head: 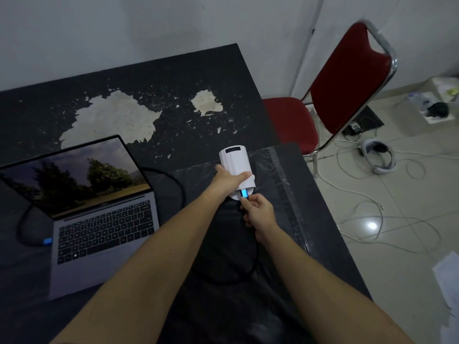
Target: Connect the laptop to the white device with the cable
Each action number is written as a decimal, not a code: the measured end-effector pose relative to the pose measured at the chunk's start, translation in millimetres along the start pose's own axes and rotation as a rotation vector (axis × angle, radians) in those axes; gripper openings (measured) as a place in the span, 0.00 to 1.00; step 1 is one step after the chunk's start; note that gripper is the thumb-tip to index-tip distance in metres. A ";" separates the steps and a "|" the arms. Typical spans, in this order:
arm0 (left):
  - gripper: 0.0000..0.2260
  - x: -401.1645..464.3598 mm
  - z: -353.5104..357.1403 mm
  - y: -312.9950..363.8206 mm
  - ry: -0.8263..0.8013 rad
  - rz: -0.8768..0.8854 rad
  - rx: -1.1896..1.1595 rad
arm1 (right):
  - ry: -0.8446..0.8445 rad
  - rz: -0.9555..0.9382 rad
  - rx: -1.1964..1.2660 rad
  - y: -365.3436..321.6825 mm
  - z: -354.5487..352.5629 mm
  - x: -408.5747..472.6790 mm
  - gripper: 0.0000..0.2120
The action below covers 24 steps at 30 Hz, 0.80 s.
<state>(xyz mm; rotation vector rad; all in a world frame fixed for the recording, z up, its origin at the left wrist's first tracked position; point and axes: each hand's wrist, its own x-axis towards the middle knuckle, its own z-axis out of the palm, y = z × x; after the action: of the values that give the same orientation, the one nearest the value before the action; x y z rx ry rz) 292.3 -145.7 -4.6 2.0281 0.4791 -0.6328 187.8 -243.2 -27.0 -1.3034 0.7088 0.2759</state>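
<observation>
The right hand (pixel 258 212) pinches the blue plug (pixel 244 193) of the cable (pixel 253 266) between thumb and fingertips (pixel 244 201), closed tight on the plug's rear with the other fingers curled in. Straight ahead of those fingertips, touching or all but touching the plug's tip, is the near end of the device (pixel 236 162), where its port appears to sit; whether the plug is fully home I cannot tell. The device lies flat on the table (pixel 173 78), its long axis running away from the person and in line with the plug, so the coming move looks like a short straight push forward along that axis. The left hand (pixel 227 180) clamps the device from the left side, thumb (pixel 244 175) laid across its top and fingers hidden behind, bracing it against the push; the right hand is the nearer one to the port. The cable loops back behind the right wrist and round to the laptop (pixel 99 219), well to the left of both hands, where a second blue plug (pixel 47 241) sits at its left edge, seemingly plugged in. The keyboard legends are too small to read, and no brand or label is legible on the device.
</observation>
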 end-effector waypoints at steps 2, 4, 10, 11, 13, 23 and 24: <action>0.43 0.2 0.4 -0.1 0.003 0.008 0.001 | 0.001 0.004 -0.014 -1.4 -0.4 -1.0 0.07; 0.43 0.3 0.5 -0.2 0.000 0.012 -0.002 | 0.004 0.007 -0.013 -2.6 -0.6 -1.8 0.07; 0.42 1.5 1.1 -1.3 -0.003 0.007 0.007 | 0.013 0.026 -0.023 -4.4 -0.9 -2.7 0.07; 0.42 0.9 0.8 -1.2 -0.002 0.007 0.010 | 0.012 0.028 -0.027 -4.6 -1.1 -2.5 0.07; 0.42 1.2 1.0 -2.0 -0.003 0.010 0.007 | 0.009 0.033 -0.027 -4.4 -1.1 -2.2 0.07; 0.41 -12.2 -0.8 1.7 -0.008 0.000 0.056 | -0.002 -0.035 -0.181 -8.2 -1.1 -2.5 0.04; 0.41 -14.5 -1.9 0.6 -0.009 0.008 0.070 | -0.004 -0.047 -0.225 -10.9 -1.7 -3.1 0.04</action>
<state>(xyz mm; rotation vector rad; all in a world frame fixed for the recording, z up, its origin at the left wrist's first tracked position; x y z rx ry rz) 281.6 -145.5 5.5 2.0911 0.4490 -0.6617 191.0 -247.1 -16.8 -1.5308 0.6561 0.3267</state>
